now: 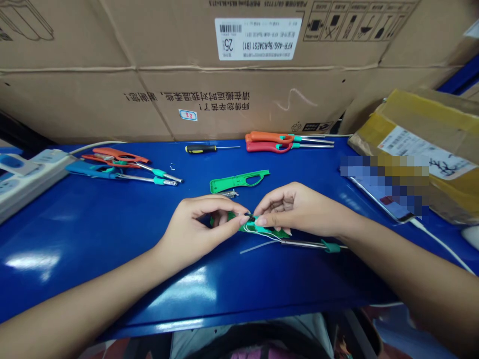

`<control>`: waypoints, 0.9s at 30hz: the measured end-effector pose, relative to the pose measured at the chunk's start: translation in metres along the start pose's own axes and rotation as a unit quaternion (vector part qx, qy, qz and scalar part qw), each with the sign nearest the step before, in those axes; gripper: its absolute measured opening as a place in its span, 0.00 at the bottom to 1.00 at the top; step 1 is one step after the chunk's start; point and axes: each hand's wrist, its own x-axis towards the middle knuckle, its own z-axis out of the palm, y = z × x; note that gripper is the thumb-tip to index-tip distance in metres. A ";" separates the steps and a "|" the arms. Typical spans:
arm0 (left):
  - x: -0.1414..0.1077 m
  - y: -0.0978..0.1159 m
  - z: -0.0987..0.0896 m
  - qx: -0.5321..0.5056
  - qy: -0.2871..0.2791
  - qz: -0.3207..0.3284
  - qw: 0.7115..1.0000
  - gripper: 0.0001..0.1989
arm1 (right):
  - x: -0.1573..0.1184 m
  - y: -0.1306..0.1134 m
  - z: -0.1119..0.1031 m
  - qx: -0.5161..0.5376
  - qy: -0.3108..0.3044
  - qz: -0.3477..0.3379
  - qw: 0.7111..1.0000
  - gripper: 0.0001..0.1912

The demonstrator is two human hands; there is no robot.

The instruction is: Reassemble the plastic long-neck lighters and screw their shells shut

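My left hand [198, 224] is closed in a pinch, thumb and index finger on a small black part [252, 218]. Opposite it, my right hand [299, 212] pinches at the same part, its fingertips over a teal piece [258, 228]. Below both hands lies an opened green lighter half-shell [282, 233], partly hidden by the fingers. White wires [264, 235] run from it to a metal lighter tube [303, 243] with a teal collar. A thin clear tube [258, 247] sticks out to the left. Just beyond are the other green half-shell [239, 182] and a small metal piece [229, 194].
A screwdriver [201, 148] and orange and red lighters [267, 142] lie at the back of the blue table [123, 279]. Blue and orange lighters [93, 168] rest left by a power strip [33, 174]. To the right are a phone [377, 194] and a taped box [415, 134].
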 end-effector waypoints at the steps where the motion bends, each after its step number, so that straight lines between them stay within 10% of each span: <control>1: 0.000 0.000 0.000 -0.001 0.004 -0.007 1.000 0.03 | 0.000 0.000 0.000 -0.006 0.003 -0.002 1.000 0.15; 27: 0.002 -0.008 -0.002 0.002 -0.021 0.020 1.000 0.09 | 0.001 -0.003 0.007 -0.029 0.024 -0.035 0.999 0.17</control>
